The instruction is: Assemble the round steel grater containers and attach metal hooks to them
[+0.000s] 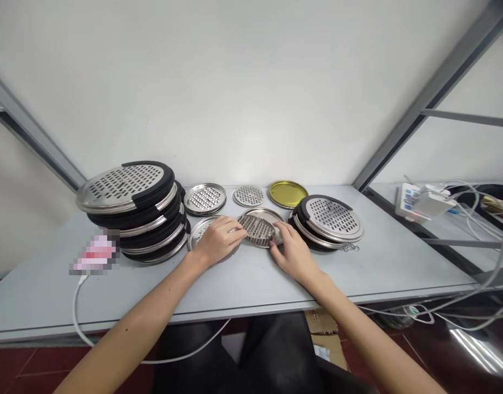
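A small stack of round perforated metal discs (257, 229) is in the middle of the table, over a shallow metal lid (268, 212). My left hand (221, 239) has its fingers closed on the left edge of the discs, above another round metal plate (197, 230). On the right side, my right hand (291, 249) grips the discs' edge between thumb and fingers. Behind them lie a round grater plate (205, 198), a flat perforated disc (249, 195) and a gold-coloured lid (288, 193).
Tall stack of black-rimmed grater lids (128, 186) at left, shorter stack (331, 219) at right. A pixelated pink object (96, 253) with a white cable (76, 306) lies front left. Grey metal frames (430, 87) flank the table (251, 284); a power strip (407, 201) is beyond the right one.
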### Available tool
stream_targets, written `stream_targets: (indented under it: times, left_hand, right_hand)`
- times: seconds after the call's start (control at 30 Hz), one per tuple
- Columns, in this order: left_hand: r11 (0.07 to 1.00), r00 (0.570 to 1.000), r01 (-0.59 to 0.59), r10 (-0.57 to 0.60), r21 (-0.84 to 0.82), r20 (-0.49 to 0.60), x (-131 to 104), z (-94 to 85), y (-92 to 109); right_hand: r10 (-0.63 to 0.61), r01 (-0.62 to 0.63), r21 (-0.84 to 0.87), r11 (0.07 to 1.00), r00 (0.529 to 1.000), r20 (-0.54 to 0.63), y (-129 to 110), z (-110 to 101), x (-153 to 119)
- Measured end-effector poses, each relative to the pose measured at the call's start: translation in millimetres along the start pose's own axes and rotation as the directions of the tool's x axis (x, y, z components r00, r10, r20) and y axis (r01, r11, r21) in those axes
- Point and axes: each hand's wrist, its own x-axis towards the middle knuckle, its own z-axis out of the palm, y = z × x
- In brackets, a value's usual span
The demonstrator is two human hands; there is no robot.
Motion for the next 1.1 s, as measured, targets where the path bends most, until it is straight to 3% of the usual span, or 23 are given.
stream_targets:
  times: [0.3,0.43,0.57,0.67,0.73,0.83,0.93,1.1]
  left_hand:
    - [0.999,0.999,-0.040,0.040,-0.008,-0.006,-1,-7.6,10]
    - [0.999,0.999,-0.036,0.036,-0.002,-0.004,-2,-6.8,6]
    - [1.000,1.000,-0.024,0.024,0.001,-0.001,-4,-4.9,0]
    - [1.000,1.000,0.005,-0.005,0.011,-0.003,-5,-4.5,-4]
    - [1.000,1.000,0.027,-0.027,0.017,-0.001,-5,-4.8,-6]
    - [0.999,0.999,0.031,-0.032,0.029,0.008,-5,-5.4,-7]
    - [0.999,1.000,0.017,-0.018,0.032,0.019,-6,-5.0,-6]
    - [1.000,1.000,0.009,-0.010,0.026,0.023,-7,-4.5,-6]
  right_hand:
    - [0.044,-0.069,0.195,0.978,0.990,0.131,7,12,15]
    - [0.099,-0.132,0.183,0.974,0.979,0.179,4,15,20]
    - [-0.017,-0.030,0.198,0.980,0.973,0.231,3,8,25]
    - [-0.136,0.038,0.342,0.939,0.954,0.267,4,-3,30]
    - [-0.145,0.022,0.455,0.890,0.960,0.238,6,-7,33]
    - [0.038,-0.113,0.473,0.874,0.985,0.165,9,-5,39]
    - [0.228,-0.263,0.307,0.915,0.963,0.146,10,8,51]
    - [0.330,-0.349,0.129,0.928,0.933,0.143,8,27,76]
